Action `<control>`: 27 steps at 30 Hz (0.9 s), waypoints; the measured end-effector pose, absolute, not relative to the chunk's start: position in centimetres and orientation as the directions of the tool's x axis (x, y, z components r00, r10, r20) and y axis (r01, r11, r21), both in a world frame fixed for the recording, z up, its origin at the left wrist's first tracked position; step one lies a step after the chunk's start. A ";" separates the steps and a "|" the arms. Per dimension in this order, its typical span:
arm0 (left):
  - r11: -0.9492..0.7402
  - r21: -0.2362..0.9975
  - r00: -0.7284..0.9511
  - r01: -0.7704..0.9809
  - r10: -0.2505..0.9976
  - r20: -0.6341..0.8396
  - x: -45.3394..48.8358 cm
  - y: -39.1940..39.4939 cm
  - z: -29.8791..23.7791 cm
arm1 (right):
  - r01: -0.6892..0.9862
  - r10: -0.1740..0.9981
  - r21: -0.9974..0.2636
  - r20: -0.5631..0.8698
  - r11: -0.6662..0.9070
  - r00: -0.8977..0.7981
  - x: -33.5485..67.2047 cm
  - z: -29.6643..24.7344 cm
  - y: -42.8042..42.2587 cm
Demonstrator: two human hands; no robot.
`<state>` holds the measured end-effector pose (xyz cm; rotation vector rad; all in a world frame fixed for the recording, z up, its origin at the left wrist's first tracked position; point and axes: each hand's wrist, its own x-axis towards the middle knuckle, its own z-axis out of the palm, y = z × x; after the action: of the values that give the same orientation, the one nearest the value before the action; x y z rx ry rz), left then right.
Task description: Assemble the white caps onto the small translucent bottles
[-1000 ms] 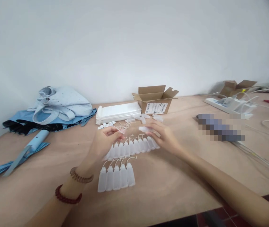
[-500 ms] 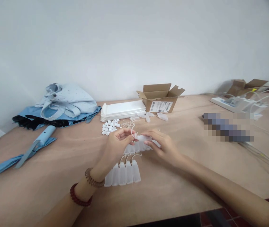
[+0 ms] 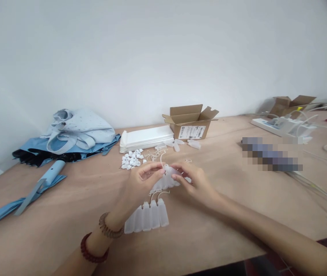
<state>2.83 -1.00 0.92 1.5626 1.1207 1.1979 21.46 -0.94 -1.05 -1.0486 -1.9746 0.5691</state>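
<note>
Left hand (image 3: 144, 181): thumb and first fingers are closed in a pinch on the left end of the small bottle (image 3: 169, 170). Whether a cap or a string is also between them cannot be told.
Right hand (image 3: 194, 182): fingertips are closed on the other end of the same bottle, and the palm faces down.
Where the bottle is: in the air between both hands, a little above the table (image 3: 215, 230) and just over the back row of bottles (image 3: 163, 184).
Doing this step well: it seems best that the right hand keeps the soft bottle steady without squeezing it, while the left hand works only at the neck. The hands should stay above the rows, so that the lying bottles are not pushed out of line.
Count, front row of bottles (image 3: 147, 217): five, lying side by side and touching, each with a thin string at the neck.
Count, back row: partly hidden by the hands, so the number cannot be told.
Count, loose bottles (image 3: 194, 144): about three, near the open cardboard box (image 3: 190, 123).
Count, white caps (image 3: 131, 159): one small heap of more than ten.
Count, other things: one stack of white bags (image 3: 146, 137), a second cardboard box (image 3: 291, 103) far to the right, one blue umbrella (image 3: 38, 183), and two bracelets (image 3: 110, 228) on the left wrist.
</note>
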 end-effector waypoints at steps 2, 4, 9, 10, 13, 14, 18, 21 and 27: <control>-0.217 0.964 0.128 0.151 0.972 0.198 2.9 -1.0 0.8 | 0.430 0.839 -0.723 0.432 0.542 -0.331 21.3 -0.9 -1.2; -0.200 0.967 0.112 0.156 0.977 0.184 3.0 -1.0 0.7 | 0.396 0.848 -0.754 0.417 0.524 -0.328 21.2 -1.0 -1.4; -0.067 0.997 0.191 0.024 0.980 0.061 2.9 -1.1 0.5 | 0.350 0.859 -0.790 0.417 0.504 -0.297 21.0 -1.2 -1.8; -0.019 1.000 0.227 -0.024 0.974 0.024 2.8 -1.1 0.4 | 0.337 0.857 -0.795 0.415 0.505 -0.306 21.0 -1.2 -1.9; 0.086 0.991 0.333 -0.106 0.942 -0.046 2.8 -1.0 0.1 | 0.302 0.845 -0.804 0.410 0.513 -0.343 20.9 -1.1 -2.2; 0.103 0.989 0.356 -0.109 0.933 -0.058 2.8 -0.9 0.0 | 0.296 0.839 -0.802 0.414 0.520 -0.352 20.9 -1.1 -2.2; 0.116 0.988 0.409 -0.102 0.910 -0.065 2.8 -1.1 0.0 | 0.250 0.855 -0.840 0.386 0.481 -0.347 20.7 -1.0 -2.4; 0.056 0.996 0.424 -0.070 0.905 -0.021 2.9 -1.1 0.2 | 0.170 0.890 -0.905 0.323 0.390 -0.321 20.6 -1.0 -2.3; -0.272 0.911 0.134 0.310 0.961 0.242 3.0 -1.1 0.3 | 0.093 0.941 -0.959 0.241 0.269 -0.235 20.6 -1.1 -1.8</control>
<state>3.01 -1.06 0.30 1.6986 1.2403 1.1540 20.60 -1.79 -1.07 -0.9850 -1.5763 1.1067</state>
